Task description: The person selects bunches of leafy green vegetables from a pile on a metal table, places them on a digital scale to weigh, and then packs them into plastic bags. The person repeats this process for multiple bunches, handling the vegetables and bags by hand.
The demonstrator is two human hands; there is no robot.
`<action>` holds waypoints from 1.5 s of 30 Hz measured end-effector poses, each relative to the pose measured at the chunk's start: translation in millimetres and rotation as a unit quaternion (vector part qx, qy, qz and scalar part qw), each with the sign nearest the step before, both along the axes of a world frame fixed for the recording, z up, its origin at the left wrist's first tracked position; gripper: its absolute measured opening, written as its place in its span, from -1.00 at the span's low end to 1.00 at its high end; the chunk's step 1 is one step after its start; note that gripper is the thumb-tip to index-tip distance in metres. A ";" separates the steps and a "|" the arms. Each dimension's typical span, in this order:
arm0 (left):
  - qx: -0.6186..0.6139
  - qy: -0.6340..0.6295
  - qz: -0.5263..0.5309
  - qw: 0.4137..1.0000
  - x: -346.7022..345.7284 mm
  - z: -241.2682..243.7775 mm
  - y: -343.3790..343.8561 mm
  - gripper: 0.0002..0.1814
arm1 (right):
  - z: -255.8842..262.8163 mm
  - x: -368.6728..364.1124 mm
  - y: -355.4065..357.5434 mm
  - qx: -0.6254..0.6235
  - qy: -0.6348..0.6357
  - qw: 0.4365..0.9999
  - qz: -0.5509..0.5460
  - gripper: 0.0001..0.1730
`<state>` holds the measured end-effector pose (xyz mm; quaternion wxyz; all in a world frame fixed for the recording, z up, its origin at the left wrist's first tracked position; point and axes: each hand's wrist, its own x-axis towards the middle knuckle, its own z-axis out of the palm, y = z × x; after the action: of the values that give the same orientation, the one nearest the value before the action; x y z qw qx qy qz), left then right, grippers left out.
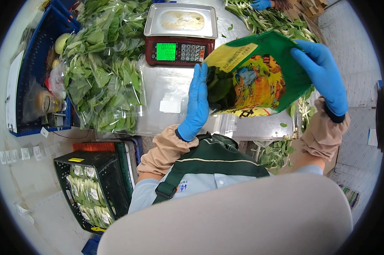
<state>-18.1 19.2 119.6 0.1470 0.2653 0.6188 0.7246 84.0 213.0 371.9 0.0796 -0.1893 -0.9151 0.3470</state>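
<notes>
A green and yellow printed plastic bag is raised between my hands over the steel table, tilted on its side. Dark green leaves show at its left end. My left hand, in a blue glove, holds that end with a flat palm and straight fingers together; its thumb is hidden. With fingers bent over the green edge, my gloved right hand grips the other end. Beyond the bag stands a digital scale with a steel pan and a lit green display.
Clear bags of leafy greens are piled at the left. Clear plastic bags and white labels lie before me. Loose greens lie at the far right near another person's gloved hand. A black crate holds packed greens.
</notes>
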 end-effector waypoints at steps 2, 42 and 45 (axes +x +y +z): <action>0.004 -0.012 -0.029 1.000 -3.1 1.9 6.2 -0.55 | 23.4 22.3 -11.2 0.061 0.054 0.986 -0.147 -0.66; -0.354 0.220 -0.168 0.894 -70.3 -176.4 249.3 -0.71 | -378.8 18.3 139.8 0.127 0.056 0.909 -0.393 -0.29; -0.264 -0.171 -0.195 0.929 -85.0 -148.3 233.7 -0.77 | -384.5 32.7 140.5 0.092 0.140 0.901 -0.401 -0.37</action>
<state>-103.1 252.9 -28.7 0.4541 0.2046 0.6892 0.5262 116.7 353.5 -12.6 0.3562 -0.4818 -0.7689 0.2231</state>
